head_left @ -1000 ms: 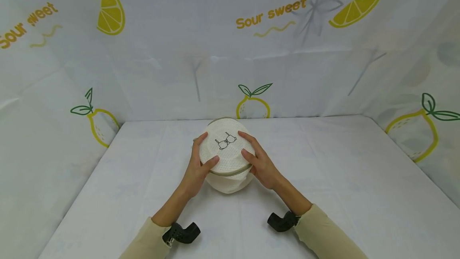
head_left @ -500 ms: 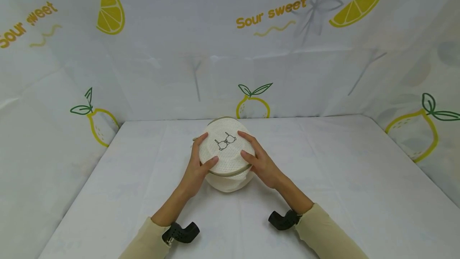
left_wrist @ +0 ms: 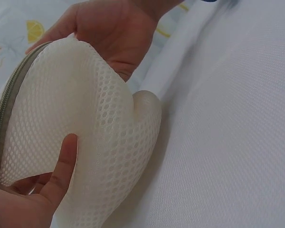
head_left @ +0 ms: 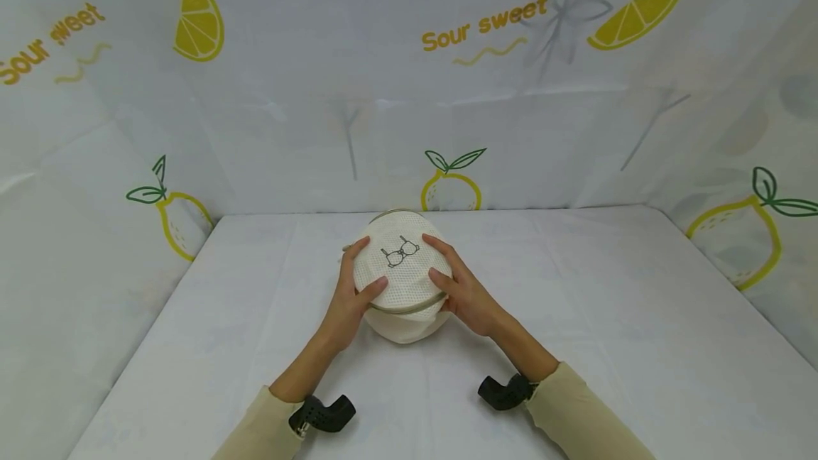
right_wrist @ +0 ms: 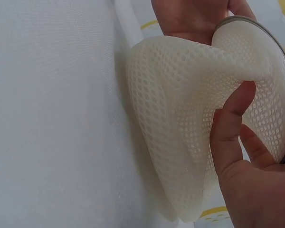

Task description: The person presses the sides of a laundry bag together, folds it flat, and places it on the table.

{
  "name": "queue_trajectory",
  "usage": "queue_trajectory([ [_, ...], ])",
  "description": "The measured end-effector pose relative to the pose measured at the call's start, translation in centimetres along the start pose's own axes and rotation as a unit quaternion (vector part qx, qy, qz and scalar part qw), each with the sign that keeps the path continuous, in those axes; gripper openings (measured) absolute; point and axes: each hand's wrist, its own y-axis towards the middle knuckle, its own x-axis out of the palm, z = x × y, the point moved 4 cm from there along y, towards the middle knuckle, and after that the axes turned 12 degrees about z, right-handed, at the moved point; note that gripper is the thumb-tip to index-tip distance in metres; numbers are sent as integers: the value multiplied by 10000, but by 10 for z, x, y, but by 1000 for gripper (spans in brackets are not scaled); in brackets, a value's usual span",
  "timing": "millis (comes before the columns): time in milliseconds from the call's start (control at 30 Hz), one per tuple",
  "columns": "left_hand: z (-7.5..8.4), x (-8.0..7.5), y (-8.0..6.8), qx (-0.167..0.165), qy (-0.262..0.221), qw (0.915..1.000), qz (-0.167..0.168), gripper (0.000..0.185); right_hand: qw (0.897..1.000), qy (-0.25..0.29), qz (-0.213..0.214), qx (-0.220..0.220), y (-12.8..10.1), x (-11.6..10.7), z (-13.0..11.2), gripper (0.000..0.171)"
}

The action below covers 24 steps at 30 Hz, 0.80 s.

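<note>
A round white mesh laundry bag (head_left: pixel 402 282) with a zip edge is held tilted near the table's middle, its lid bearing a dark line drawing facing up toward the head camera. My left hand (head_left: pixel 348 302) grips its left side, thumb on the lid. The right side is gripped by my right hand (head_left: pixel 469 298), thumb likewise on top. In the left wrist view, a greenish-grey zip (left_wrist: pixel 10 97) runs along the bag's rim. Soft, dented mesh (right_wrist: pixel 156 90) bulges below the rim in the right wrist view. The bag's contents cannot be made out.
A white cloth (head_left: pixel 607 318) covers the table. Behind it hangs a white curtain (head_left: pixel 287 91) printed with lemons and words, which also lines both sides. Black camera mounts sit on the left wrist (head_left: pixel 322 414) and the right wrist (head_left: pixel 505 392).
Almost nothing differs. Both hands keep their grip and the bag stays in the same place, with only a very slight shift of the whole view.
</note>
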Motion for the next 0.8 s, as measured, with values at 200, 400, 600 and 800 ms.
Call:
queue_trajectory([
  [200,-3,3,-1,-104,-112,9998,-91,71,9991,414,44,-48,0,1,2,59],
  [400,-4,3,-2,-63,-95,9999,-101,71,9979,626,36,-167,1,1,4,57],
  [600,-5,4,-2,-166,-412,9988,-203,71,9969,743,102,-232,1,1,5,56],
  [800,-6,5,-3,-258,-519,9981,-199,70,9975,638,209,-235,0,2,9,57],
])
